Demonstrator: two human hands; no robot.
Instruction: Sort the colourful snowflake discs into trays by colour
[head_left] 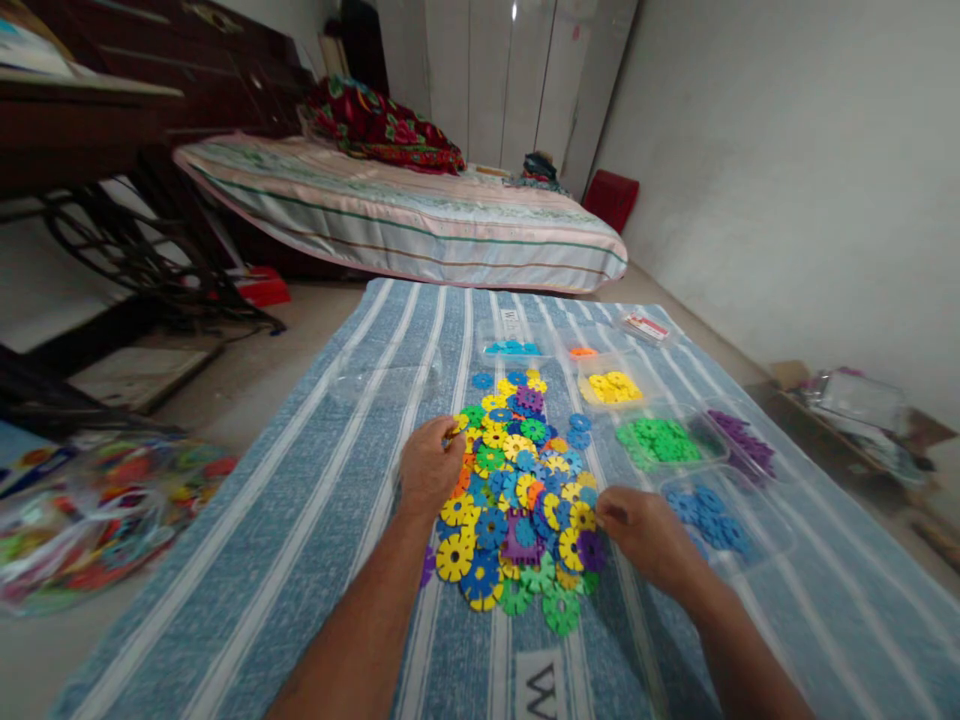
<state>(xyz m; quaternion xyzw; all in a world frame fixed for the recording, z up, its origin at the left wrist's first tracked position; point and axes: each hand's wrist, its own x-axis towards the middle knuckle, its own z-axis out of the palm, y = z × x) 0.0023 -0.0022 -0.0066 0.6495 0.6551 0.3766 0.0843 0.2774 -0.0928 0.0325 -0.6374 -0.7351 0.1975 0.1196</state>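
Observation:
A heap of flat, toothed plastic discs (517,480) in yellow, blue, green, purple and orange lies on a blue striped cloth (300,520). My left hand (429,462) rests on the heap's left edge, its fingers curled round a yellow disc at the far tip. At the heap's right edge my right hand (651,537) has its fingers pinched together among yellow and purple discs; what they hold is hidden.
Clear tubs along the right hold sorted discs: light blue (511,348), yellow (613,388), green (660,440), purple (739,440), dark blue (712,515). An empty clear tub (386,378) sits at left. A bag of discs (90,510) lies far left. A mattress (405,215) lies behind.

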